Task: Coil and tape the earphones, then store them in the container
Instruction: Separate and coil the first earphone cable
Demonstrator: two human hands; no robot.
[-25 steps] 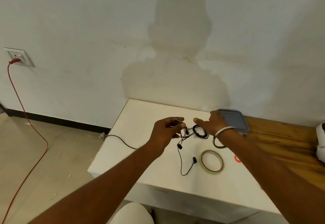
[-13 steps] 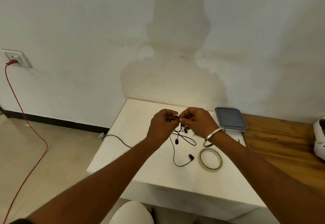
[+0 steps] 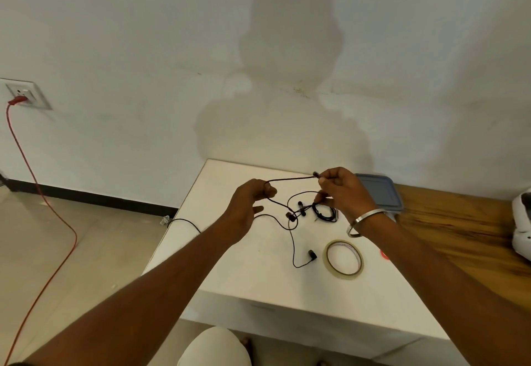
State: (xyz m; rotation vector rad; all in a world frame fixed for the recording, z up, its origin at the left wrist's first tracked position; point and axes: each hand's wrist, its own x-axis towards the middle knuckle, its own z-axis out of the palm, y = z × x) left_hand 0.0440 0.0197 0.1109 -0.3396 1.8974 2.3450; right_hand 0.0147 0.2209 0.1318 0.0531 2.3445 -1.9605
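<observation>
Above the white counter [image 3: 230,265], both hands pinch the earphones [image 3: 290,180] cord, stretched between left hand [image 3: 247,207] and right hand [image 3: 342,193]; no writing legible.

Even, moderately bright light coming from behind the wearer: a soft head-and-shoulders shadow falls on the off-white plaster wall [image 3: 143,35] at 12 o'clock, edges diffuse. No hard glare; the glossy white counter [image 3: 253,273] shows only a mild sheen. Wide-angle distortion bends the dark skirting strip [image 3: 94,199] at 9 o'clock and stretches both forearms at the lower edge. Centre reasonably sharp. Brown wooden top [image 3: 459,230] at 3 o'clock looks smeared; the white object [image 3: 521,222] at the right edge is soft.
</observation>
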